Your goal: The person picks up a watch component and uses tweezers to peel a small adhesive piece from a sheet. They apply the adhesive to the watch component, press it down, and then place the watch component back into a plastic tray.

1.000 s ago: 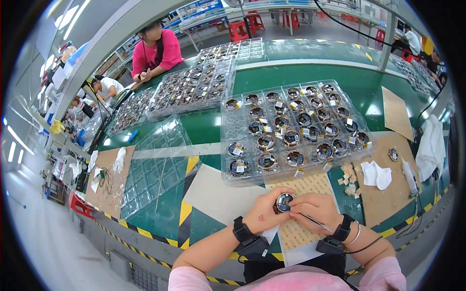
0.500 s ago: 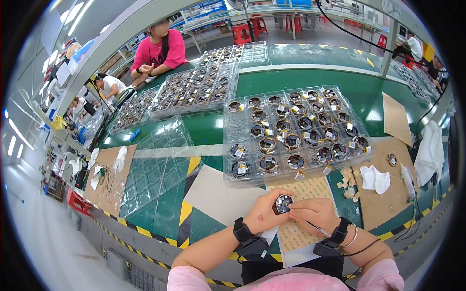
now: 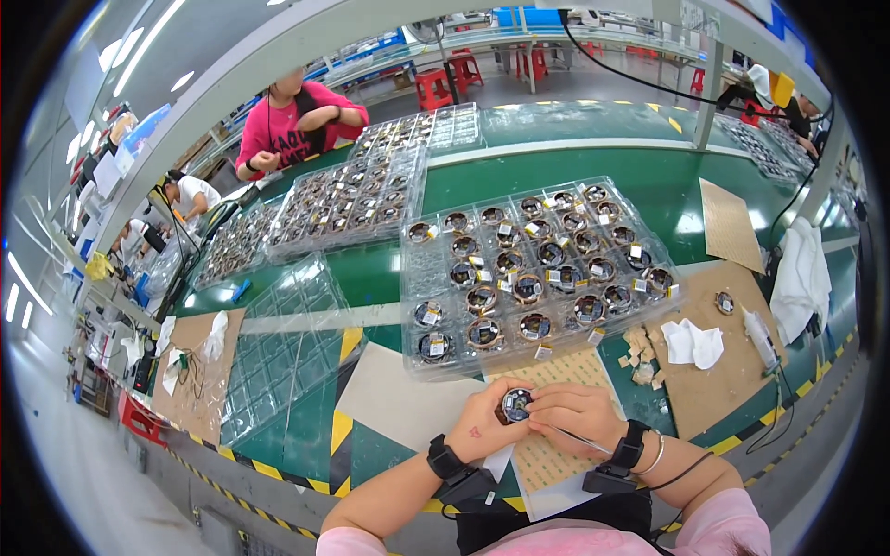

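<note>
My left hand (image 3: 484,424) is closed around a round watch-like case (image 3: 515,405) with its circuit board facing up. From the right, the fingers of my right hand (image 3: 579,415) press together at the case's edge. A thin metal tool (image 3: 582,439), perhaps tweezers, lies under the right fingers and points back toward the wrist; its tip is hidden. Under both hands is a tan sheet (image 3: 547,468) with green print. Just beyond stands a clear compartment tray (image 3: 426,271) with many similar round cases, several carrying small white-and-yellow tabs.
An unfilled clear tray (image 3: 278,371) lies to the left beside grey card (image 3: 385,394). On the right, a brown board (image 3: 681,408) bears white cloth (image 3: 695,345), a white tube (image 3: 760,341) and one round case (image 3: 724,301). Across the bench, a person in pink (image 3: 295,125) stands near more filled trays.
The whole view has shifted, so the bench appears farther left. My right fingers now lie more across the edge of the case. The person opposite has raised a forearm.
</note>
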`<state>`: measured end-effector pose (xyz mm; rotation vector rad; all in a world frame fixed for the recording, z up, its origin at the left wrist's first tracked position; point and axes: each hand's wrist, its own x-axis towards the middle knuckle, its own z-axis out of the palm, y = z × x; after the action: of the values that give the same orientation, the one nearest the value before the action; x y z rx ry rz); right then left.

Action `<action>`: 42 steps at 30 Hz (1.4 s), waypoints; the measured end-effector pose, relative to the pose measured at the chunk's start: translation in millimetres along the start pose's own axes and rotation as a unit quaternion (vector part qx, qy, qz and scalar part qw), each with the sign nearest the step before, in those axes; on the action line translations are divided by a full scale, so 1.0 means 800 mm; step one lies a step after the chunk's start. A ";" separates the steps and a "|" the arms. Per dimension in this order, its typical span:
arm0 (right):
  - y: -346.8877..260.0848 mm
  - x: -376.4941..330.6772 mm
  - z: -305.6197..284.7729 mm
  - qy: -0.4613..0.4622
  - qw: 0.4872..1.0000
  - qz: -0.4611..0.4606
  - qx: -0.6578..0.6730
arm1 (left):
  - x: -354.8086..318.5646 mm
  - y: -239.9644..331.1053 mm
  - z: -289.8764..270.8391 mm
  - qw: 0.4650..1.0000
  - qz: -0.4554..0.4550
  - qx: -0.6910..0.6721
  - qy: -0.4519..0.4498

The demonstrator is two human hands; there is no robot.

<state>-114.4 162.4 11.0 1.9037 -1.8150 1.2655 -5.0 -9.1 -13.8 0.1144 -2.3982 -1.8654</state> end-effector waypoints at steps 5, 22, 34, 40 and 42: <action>-0.005 -0.002 -0.001 -0.006 0.999 0.023 0.026 | -0.003 0.009 0.001 1.000 0.014 0.014 0.002; 0.000 -0.006 0.000 -0.020 0.996 0.051 0.073 | -0.003 0.000 0.000 1.000 -0.001 0.019 -0.003; -0.002 -0.003 -0.002 -0.015 0.993 0.074 0.089 | -0.004 0.008 0.003 1.000 -0.028 -0.014 0.002; -0.003 -0.005 0.001 -0.007 0.994 0.070 0.088 | -0.004 -0.009 0.003 0.999 0.026 -0.002 0.018; -0.001 -0.007 0.002 -0.008 0.995 0.061 0.083 | -0.004 -0.011 0.003 1.000 0.024 0.004 0.016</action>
<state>-112.4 165.3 6.7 1.9160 -1.9157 1.4880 -2.1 -9.0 -23.2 0.0874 -2.3653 -1.8205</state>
